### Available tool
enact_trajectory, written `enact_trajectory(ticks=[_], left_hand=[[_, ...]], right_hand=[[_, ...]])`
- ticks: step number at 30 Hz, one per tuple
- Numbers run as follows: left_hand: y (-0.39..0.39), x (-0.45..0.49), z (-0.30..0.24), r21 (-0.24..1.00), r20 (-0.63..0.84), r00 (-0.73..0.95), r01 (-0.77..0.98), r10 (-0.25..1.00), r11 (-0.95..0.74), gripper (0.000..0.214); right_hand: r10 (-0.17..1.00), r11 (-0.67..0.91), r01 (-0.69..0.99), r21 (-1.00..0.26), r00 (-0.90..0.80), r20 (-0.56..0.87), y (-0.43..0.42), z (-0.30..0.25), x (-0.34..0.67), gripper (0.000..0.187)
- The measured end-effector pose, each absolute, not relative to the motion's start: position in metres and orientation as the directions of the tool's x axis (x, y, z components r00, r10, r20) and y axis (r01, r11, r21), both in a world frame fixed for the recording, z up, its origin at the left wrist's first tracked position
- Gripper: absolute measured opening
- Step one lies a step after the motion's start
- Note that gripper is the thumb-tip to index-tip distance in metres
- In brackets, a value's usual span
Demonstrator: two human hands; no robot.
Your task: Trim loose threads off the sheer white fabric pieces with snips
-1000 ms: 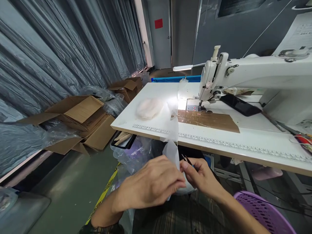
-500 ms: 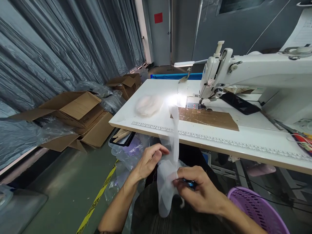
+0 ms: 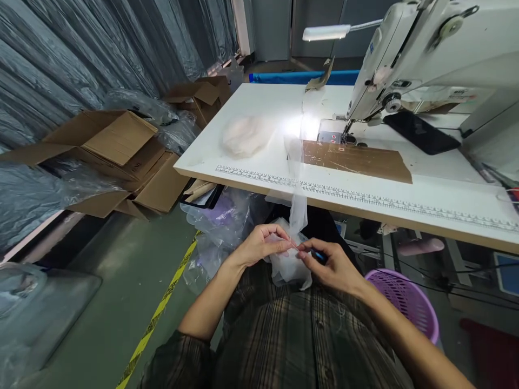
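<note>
A strip of sheer white fabric (image 3: 299, 213) hangs over the table's front edge and bunches in my lap. My left hand (image 3: 261, 246) is closed, thumb and fingers pinching the fabric near its gathered part. Close against it, my right hand (image 3: 334, 265) pinches the same fabric, the fingertips of both hands almost meeting. Tucked in the right hand is a small dark tool with a blue part (image 3: 319, 256), mostly hidden by the fingers. The fabric's upper end lies on the white table (image 3: 259, 100), left of a brown sheet (image 3: 357, 161).
The sewing machine (image 3: 381, 70) stands at the right under a lit lamp (image 3: 326, 32). A round pale fluffy bundle (image 3: 247, 136) lies on the table's left. Open cardboard boxes (image 3: 117, 140) sit left; a purple basket (image 3: 405, 302) is low on the right.
My hands have come together at the fabric; the left hand, loosely open before, now pinches it. The lower fabric is bunched up closer. The view has tilted down.
</note>
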State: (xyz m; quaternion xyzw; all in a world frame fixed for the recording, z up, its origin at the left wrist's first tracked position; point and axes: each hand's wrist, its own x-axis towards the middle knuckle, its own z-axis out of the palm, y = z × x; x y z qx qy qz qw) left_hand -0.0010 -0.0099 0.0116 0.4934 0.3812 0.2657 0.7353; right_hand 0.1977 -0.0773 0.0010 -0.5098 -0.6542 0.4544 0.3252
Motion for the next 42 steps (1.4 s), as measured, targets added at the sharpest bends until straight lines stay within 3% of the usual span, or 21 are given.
enact_trajectory(ticks=[6, 13, 22, 28, 33, 39, 42], left_hand=[[-0.012, -0.004, 0.007, 0.917, -0.380, 0.506, 0.099, 0.774, 0.385, 0.036], [-0.012, -0.007, 0.003, 0.942, -0.335, 0.490, 0.156, 0.805, 0.298, 0.026], [-0.011, -0.008, 0.009, 0.948, -0.303, 0.504, 0.242, 0.809, 0.205, 0.024], [-0.009, -0.007, 0.008, 0.944, -0.300, 0.529, 0.287, 0.794, 0.165, 0.024], [-0.009, -0.006, 0.011, 0.945, -0.302, 0.561, 0.285, 0.771, 0.163, 0.023], [-0.004, -0.001, 0.008, 0.957, -0.275, 0.598, 0.248, 0.753, 0.153, 0.025], [0.003, 0.006, -0.009, 0.957, -0.217, 0.575, 0.284, 0.789, 0.055, 0.026]], right_hand=[[0.968, 0.058, 0.426, -0.903, -0.246, -0.054, -0.062, -0.003, 0.201, 0.051], [0.925, 0.149, 0.471, -0.869, -0.376, -0.046, -0.048, -0.006, 0.193, 0.050], [0.941, 0.111, 0.461, -0.881, -0.333, -0.056, -0.050, -0.009, 0.195, 0.049], [0.913, 0.203, 0.498, -0.843, -0.407, -0.020, -0.053, -0.007, 0.196, 0.047], [0.928, 0.200, 0.536, -0.821, -0.371, -0.016, -0.052, -0.009, 0.192, 0.047], [0.933, 0.090, 0.312, -0.946, -0.358, -0.030, -0.056, -0.020, 0.194, 0.036], [0.943, 0.036, 0.314, -0.949, -0.326, -0.072, -0.058, -0.034, 0.201, 0.036]])
